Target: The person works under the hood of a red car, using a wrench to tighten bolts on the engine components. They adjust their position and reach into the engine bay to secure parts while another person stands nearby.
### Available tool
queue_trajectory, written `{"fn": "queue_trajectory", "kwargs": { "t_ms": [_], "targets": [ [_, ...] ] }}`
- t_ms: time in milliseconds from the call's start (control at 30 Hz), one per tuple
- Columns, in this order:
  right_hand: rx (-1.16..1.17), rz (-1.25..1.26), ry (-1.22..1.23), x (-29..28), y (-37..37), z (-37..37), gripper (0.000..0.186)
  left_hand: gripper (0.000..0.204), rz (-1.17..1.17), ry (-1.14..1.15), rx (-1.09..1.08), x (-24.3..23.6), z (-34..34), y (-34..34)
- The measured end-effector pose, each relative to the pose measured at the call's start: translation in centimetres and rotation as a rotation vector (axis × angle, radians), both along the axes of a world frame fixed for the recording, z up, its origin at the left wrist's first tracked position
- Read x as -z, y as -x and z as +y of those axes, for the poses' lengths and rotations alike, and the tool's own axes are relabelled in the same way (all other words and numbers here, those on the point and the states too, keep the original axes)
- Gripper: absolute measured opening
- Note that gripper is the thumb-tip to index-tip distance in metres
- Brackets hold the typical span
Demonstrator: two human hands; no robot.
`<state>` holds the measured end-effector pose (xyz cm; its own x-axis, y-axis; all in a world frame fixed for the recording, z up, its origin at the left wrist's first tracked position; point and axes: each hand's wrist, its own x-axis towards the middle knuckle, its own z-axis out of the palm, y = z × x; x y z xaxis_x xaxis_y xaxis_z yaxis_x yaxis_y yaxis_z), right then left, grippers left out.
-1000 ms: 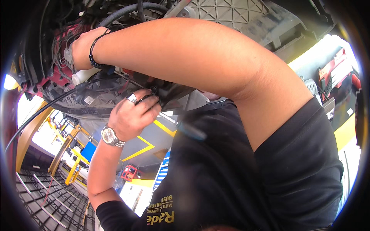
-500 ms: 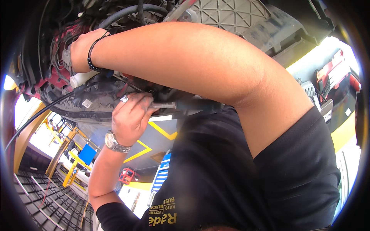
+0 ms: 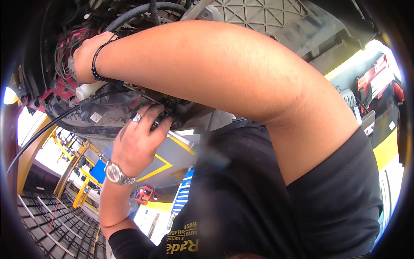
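My right hand (image 3: 88, 58) reaches to the upper left into the vehicle's underside, fingers curled among grey wires and red metal (image 3: 51, 90); what they grip is hidden. Its forearm crosses the top of the view. My left hand (image 3: 137, 144), with watch and ring, is closed at a dark fitting (image 3: 169, 105) under that forearm, around a tool (image 3: 183, 140) whose long handle is smeared by motion toward the lower right. A white plastic part (image 3: 86, 90) sits just below my right wrist, and a black cable (image 3: 47, 125) runs down leftward.
A ribbed underbody panel (image 3: 246, 13) and a grey hose (image 3: 129, 17) hang overhead. Beyond are yellow lift posts (image 3: 79, 194), a blue drawer cabinet (image 3: 183, 192), a red stand (image 3: 144, 195), a grid surface (image 3: 51, 220) at lower left and red equipment (image 3: 373, 75) at right.
The blurred tool handle swung up to horizontal half a second ago and now angles down again. My left hand and wrist have shifted down and leftward; my right hand has moved slightly left.
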<state>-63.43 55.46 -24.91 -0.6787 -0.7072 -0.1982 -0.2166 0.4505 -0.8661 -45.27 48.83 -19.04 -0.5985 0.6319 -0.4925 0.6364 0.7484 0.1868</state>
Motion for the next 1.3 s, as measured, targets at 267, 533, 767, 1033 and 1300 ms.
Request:
{"fn": "queue_trajectory", "kwargs": {
  "t_ms": [267, 533, 767, 1033, 1300],
  "targets": [
    [-0.002, 0.01, -0.016, 0.1, 0.1, -0.3, 0.045, 0.031, 0.141, 0.02, -0.284, 0.4, 2.1, -0.7],
    [0.02, 0.016, -0.064, -0.4, -0.1, -0.2, 0.043, 0.03, 0.112, -0.028, 0.005, -0.3, 0.8, 0.9],
    [0.038, 0.005, -0.029, 0.0, 0.0, -0.3, 0.042, 0.03, 0.133, -0.051, 0.153, 0.1, 0.8, 0.4],
    [0.032, -0.003, -0.031, 0.1, 0.0, -0.5, 0.041, 0.032, 0.035, -0.223, 0.218, 0.9, 0.3, 1.3],
    [0.059, 0.027, -0.041, 0.0, -0.2, -0.7, 0.04, 0.03, 0.037, -0.269, 0.242, 0.8, -0.3, 1.2]
  ]
}}
